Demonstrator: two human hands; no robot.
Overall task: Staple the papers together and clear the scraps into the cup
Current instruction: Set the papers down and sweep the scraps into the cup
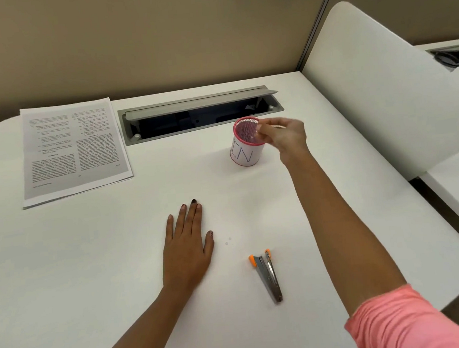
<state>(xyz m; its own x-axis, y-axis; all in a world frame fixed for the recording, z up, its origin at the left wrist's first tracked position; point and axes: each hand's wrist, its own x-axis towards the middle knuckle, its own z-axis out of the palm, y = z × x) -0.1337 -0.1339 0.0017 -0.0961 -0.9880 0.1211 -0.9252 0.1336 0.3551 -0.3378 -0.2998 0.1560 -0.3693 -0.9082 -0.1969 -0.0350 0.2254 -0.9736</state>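
While its fingertips [261, 132] pinch together (contents blurred), the right grip [286, 137] hovers above the cup [244, 155].

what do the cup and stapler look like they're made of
Cup: probably pink-coated wire mesh, its grid showing inside the rim, wrapped in matte white paper. Stapler: shiny grey metal body, judging by its glints, with orange tips, likely plastic.

Matt white desk [92, 269], metal-mesh cup [245, 144], shiny metal stapler [269, 277]
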